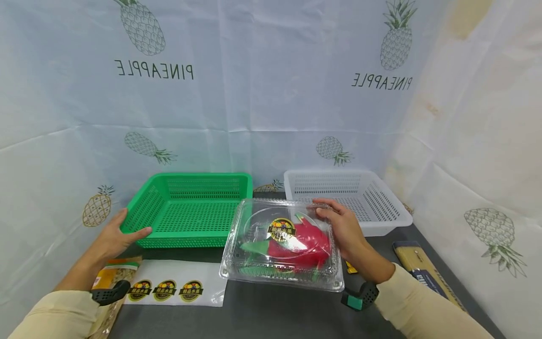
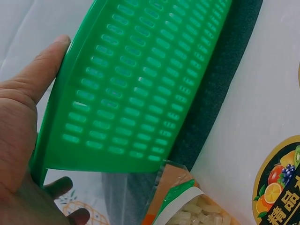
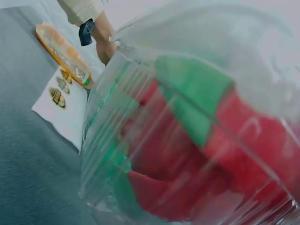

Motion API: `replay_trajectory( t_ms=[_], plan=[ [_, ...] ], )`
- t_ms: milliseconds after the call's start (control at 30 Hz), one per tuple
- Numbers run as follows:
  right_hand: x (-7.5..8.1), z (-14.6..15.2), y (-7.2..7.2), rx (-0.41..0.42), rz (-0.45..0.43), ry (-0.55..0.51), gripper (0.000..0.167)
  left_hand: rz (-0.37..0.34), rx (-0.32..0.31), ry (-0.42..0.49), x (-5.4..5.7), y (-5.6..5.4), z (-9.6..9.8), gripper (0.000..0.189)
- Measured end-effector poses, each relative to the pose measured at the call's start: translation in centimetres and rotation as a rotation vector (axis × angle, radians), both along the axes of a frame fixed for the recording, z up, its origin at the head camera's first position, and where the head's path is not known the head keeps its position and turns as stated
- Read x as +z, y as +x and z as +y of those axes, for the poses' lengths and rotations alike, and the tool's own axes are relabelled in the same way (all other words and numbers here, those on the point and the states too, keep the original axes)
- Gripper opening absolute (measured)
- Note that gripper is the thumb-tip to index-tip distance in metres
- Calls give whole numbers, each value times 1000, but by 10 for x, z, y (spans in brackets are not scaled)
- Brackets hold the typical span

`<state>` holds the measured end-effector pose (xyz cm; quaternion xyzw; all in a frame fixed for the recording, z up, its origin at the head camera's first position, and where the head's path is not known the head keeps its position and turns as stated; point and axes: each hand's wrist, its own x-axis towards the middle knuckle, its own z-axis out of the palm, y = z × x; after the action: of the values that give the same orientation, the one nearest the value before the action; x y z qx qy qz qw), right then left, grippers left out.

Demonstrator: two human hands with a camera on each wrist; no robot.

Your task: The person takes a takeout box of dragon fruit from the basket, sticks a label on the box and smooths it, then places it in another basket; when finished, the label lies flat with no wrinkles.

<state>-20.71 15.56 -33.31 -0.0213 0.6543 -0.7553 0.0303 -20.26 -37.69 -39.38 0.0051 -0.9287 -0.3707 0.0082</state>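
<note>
My right hand (image 1: 345, 230) grips the right edge of a clear plastic clamshell box (image 1: 237, 263), held tilted above the table. Inside lies a red dragon fruit (image 1: 311, 245) with green tips, blurred behind plastic in the right wrist view (image 3: 178, 168). A round black-and-gold sticker (image 1: 281, 229) sits on the lid. At the near left corner of the green basket (image 1: 195, 242), my left hand (image 1: 112, 240) touches the outside with thumb and fingers spread. The left wrist view shows that hand (image 2: 18, 117) against the basket's slotted wall (image 2: 136, 93).
Behind the box stands a white basket (image 1: 381, 226). A white sheet with round stickers (image 1: 203, 270) lies at front left beside a packet (image 1: 123, 268). Another packet (image 1: 423, 268) lies at the right edge. Cloth walls enclose the back and sides.
</note>
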Motion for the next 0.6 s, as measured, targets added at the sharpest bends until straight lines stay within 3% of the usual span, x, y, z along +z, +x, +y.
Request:
replay_trajectory(
  t_ms=[400,600],
  plan=[
    [33,-33,-32,25,62,-54,30,5,2,24,0,2,0,106],
    [42,-47,-46,45,89,-58,31,11,-8,21,-1,2,2,107]
  ],
)
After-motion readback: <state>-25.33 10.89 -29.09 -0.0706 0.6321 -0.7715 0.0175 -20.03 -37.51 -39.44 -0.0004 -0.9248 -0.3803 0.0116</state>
